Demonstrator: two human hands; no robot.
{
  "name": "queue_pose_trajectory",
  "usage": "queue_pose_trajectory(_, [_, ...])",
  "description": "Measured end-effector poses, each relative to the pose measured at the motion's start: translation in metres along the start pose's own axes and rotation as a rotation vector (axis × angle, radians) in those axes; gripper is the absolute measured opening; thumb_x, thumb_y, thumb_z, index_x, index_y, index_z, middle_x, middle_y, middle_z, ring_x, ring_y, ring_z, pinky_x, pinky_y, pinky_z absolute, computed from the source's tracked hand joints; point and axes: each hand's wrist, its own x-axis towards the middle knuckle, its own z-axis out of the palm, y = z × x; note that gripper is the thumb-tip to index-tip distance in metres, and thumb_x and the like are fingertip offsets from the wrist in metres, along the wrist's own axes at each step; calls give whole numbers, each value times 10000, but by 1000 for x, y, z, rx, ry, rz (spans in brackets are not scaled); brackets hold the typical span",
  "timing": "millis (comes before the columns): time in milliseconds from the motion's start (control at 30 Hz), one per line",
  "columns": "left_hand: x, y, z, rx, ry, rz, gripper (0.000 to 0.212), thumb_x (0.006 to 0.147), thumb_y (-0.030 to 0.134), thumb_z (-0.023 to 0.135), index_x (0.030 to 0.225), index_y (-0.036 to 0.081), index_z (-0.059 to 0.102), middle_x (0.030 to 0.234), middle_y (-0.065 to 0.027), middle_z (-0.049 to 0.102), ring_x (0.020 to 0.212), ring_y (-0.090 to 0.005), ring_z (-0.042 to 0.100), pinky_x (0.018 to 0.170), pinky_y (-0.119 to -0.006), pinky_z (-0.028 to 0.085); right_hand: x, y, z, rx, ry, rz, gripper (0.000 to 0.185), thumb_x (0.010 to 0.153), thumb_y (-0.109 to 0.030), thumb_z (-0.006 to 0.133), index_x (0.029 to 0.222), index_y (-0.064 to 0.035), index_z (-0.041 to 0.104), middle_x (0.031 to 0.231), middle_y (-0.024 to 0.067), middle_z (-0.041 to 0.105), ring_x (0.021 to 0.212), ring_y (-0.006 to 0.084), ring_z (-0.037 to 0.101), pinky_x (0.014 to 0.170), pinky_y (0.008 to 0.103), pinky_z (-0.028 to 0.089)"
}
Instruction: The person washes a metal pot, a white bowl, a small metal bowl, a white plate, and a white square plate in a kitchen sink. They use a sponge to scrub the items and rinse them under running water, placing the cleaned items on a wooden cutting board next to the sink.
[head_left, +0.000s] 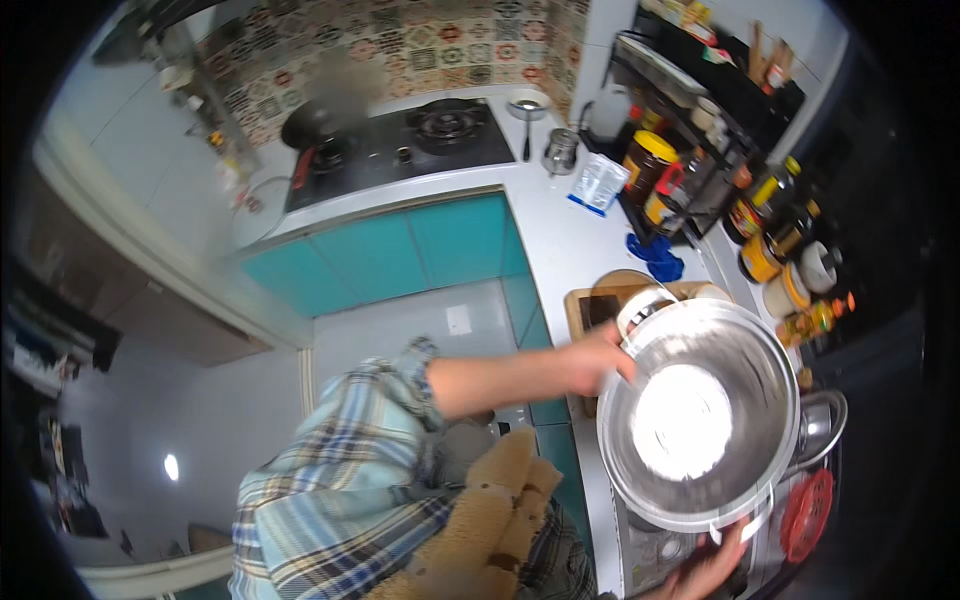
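Observation:
A large, round stainless steel pot (765, 405) faces me with its inside showing, above the sink (645, 551) and the counter's edge. It has a loop handle on each of two opposite sides. My left hand (596, 366) holds the pot at its upper left rim, beside the upper handle. At the lower handle is my right hand (712, 566), its fingers around the loop and partly hidden; it is blurred. A bright glare covers the pot's bottom. Behind the pot, a wooden cutting board (577, 311) shows in part.
A red plastic basket (806, 517) and a metal pan (821, 424) lie right of the pot. Sauce bottles (814, 319) line the back. Blue cloth or plastic (660, 259), a foil packet (598, 184) and a glass jar (560, 150) stand nearer the gas stove (405, 154).

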Motion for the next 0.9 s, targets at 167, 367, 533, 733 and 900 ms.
queue_pose_trajectory(167, [2, 102, -85, 62, 60, 62, 479, 735, -65, 609, 1164, 90, 462, 1033, -107, 589, 931, -242, 608, 779, -439, 529, 75, 81, 96, -11, -297, 137, 289, 904, -234, 538, 1118, -41, 556, 808, -2, 533, 510, 42, 426, 408, 153, 289])
queue_pose_trajectory(367, [30, 194, -170, 6, 333, -7, 284, 842, 91, 569, 1114, 23, 522, 1042, -113, 601, 911, -253, 621, 764, -473, 532, 95, 133, 221, 137, -346, 202, 304, 918, -167, 503, 1185, -24, 479, 991, 79, 590, 736, 78, 556, 576, 177, 468])
queue_pose_trajectory(533, [81, 225, -246, 68, 576, -33, 329, 820, 132, 605, 1121, 33, 516, 1125, -132, 538, 937, -277, 580, 778, -530, 500, 92, 164, 175, -44, -195, 151, 249, 894, -199, 548, 1081, -36, 564, 893, 57, 614, 714, 81, 548, 588, 188, 423])
queue_pose_trajectory(733, [125, 235, -302, 111, 457, -156, 399, 851, 190, 557, 1201, 16, 473, 1150, -166, 542, 1027, -321, 560, 813, -519, 496, 49, 161, 46, -112, 298, 119, 194, 902, -190, 532, 1034, -55, 576, 779, 38, 628, 627, 63, 528, 561, 187, 411])
queue_pose_trajectory(900, [144, 238, -315, 10, 394, -279, 453, 879, 195, 529, 1281, 42, 386, 1311, -184, 418, 1178, -396, 425, 919, -644, 352, 18, 126, -18, -96, 469, -7, 231, 895, -179, 537, 1100, -72, 549, 840, 46, 637, 714, 83, 569, 624, 180, 435])
